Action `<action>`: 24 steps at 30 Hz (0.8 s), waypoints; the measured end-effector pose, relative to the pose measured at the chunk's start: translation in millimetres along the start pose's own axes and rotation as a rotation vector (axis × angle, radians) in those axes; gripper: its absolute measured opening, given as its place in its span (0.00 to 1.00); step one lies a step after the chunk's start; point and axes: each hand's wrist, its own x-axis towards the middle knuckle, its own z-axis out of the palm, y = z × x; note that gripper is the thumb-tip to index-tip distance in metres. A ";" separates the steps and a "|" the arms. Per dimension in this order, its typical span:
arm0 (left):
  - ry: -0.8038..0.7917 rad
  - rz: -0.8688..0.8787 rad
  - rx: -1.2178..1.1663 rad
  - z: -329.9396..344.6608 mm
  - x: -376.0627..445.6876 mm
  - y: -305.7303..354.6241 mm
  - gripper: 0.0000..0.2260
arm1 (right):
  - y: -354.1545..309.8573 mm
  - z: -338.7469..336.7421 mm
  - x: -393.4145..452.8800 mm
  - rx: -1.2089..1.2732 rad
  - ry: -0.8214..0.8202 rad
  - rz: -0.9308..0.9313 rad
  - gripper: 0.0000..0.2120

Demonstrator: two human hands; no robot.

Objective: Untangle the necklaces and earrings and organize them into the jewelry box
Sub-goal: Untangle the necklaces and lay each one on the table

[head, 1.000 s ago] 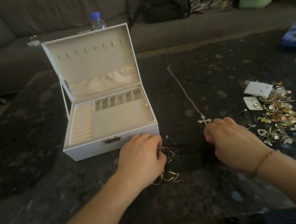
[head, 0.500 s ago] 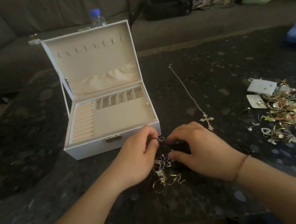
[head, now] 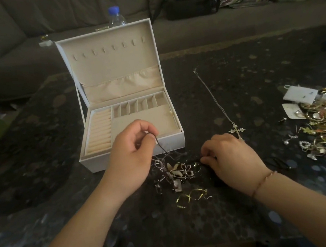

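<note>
Two hands over a speckled dark stone worktop (head: 234,88): left hand (head: 133,152) pinches a thin dark cord (head: 161,146) lifted from a metal tangle (head: 174,172); right hand (head: 231,156) pinches the tangle's edge. One white velvet-lined box (head: 128,106) stands open.

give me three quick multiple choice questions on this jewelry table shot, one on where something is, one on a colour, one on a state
1. Where does the cross necklace lie?
A. inside the box
B. on the table, right of the box
C. on the sofa

2. What colour is the bottle cap?
A. red
B. green
C. blue

3. How is the jewelry box?
A. lid open
B. lid closed
C. upside down

Answers:
1 B, its chain stretches over the dark table beside the box.
2 C, the cap behind the lid is blue.
3 A, the lid stands up and the compartments show.
</note>
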 end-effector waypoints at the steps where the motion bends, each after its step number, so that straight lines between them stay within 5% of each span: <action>1: -0.033 0.053 0.113 -4.4 -1.5 0.2 0.08 | 0.1 0.3 0.3 -0.016 -0.022 -0.007 0.07; 4: -0.155 0.106 0.564 -16.5 -5.5 -0.4 0.05 | -1.3 1.7 0.3 -0.113 -0.039 -0.058 0.08; 7: -0.359 -0.025 0.923 -25.3 -8.7 -2.1 0.05 | -7.3 3.4 -2.4 -0.204 -0.043 -0.094 0.11; 10: -0.522 -0.110 1.074 -28.4 -10.8 -7.0 0.09 | -9.0 3.0 -2.6 -0.202 -0.043 -0.120 0.11; 14: -0.501 -0.150 1.213 -30.2 -14.3 -1.5 0.06 | -11.2 -3.9 -1.5 -0.036 -0.079 -0.154 0.13; 19: -0.318 0.097 1.107 -5.1 -25.6 12.6 0.11 | -11.7 -1.5 -2.7 0.032 -0.086 -0.154 0.09; 24: -0.474 0.106 0.855 8.4 -12.9 -7.2 0.16 | -16.1 7.7 -6.4 -0.054 -0.058 -0.174 0.06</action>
